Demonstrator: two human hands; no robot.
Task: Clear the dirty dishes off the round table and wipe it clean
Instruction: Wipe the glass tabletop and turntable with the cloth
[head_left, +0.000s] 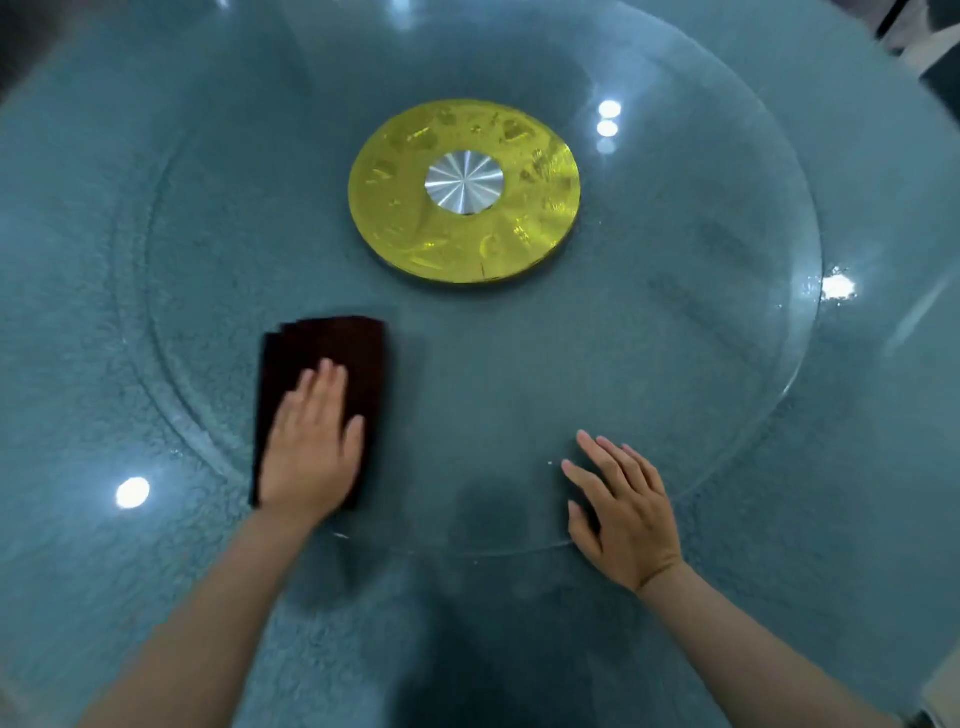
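On the near left of the round table (857, 467), the left hand (310, 452) lies flat, fingers together, pressing on a dark folded cloth (332, 358) — clamped on nothing, only bearing down. The cloth's long axis runs near to far, its far end pointing past the hand toward the gold hub (400, 218) of the glass turntable (701, 338). To the right, the right hand (626, 512) rests flat and spread on the glass near its near rim, probably steadying it. No dishes show — 1 small crumb (550, 463) lies between the hands, nearer the right, so the wipe likely sweeps rightward.
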